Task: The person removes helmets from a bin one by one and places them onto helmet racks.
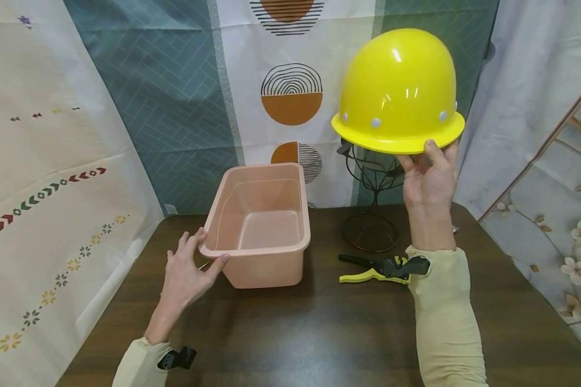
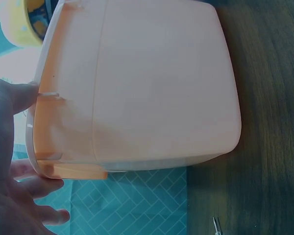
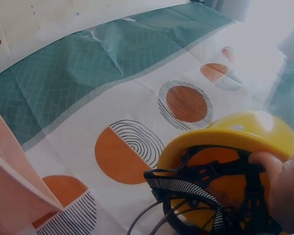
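A yellow hard hat (image 1: 399, 80) sits over the top of a dark wire stand (image 1: 375, 207). My right hand (image 1: 430, 180) grips its brim from below, the thumb outside and the fingers under the edge. In the right wrist view, the hat's black inner straps (image 3: 201, 171) show beside the stand's wires. With my left hand (image 1: 186, 274) I hold the near left corner of a pink plastic bin (image 1: 263, 269), thumb on the front rim and fingers along the side. The bin stands upright with nothing visible inside.
A yellow-and-black hand tool (image 1: 373, 271) with two handles lies on the dark wooden table (image 1: 290, 333), beside my right sleeve. Thin metal tips (image 2: 216, 225) show near the bin's left side. Patterned cloths (image 1: 174, 107) hang behind and at both sides.
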The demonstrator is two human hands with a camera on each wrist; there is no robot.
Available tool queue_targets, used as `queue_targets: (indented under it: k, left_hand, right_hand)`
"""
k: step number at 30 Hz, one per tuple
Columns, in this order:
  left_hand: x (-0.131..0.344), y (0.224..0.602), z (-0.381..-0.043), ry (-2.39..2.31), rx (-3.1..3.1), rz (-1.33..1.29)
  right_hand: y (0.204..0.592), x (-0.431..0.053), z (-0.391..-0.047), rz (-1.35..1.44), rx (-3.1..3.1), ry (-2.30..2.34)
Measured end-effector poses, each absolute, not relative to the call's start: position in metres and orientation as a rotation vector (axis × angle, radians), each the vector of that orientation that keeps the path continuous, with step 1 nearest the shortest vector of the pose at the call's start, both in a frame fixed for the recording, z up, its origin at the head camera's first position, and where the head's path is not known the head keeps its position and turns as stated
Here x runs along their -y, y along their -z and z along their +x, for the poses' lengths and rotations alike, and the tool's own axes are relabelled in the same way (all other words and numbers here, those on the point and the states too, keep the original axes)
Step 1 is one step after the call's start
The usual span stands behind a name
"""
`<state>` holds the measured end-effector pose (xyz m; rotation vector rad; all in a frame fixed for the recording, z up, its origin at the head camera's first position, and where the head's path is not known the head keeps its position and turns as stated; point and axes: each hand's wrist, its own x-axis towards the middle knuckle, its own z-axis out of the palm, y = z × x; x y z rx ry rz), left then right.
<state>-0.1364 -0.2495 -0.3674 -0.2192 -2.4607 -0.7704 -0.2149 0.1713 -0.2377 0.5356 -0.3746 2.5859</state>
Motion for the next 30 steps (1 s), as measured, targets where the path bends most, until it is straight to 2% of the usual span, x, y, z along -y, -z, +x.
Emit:
queue_targets:
  k: [30]
  left_hand:
    - [0.249, 0.367, -0.137, 0.784, 2.472, -0.211]
  right_hand:
    - [0.257, -0.175, -0.218, 0.478, 0.375, -2.624]
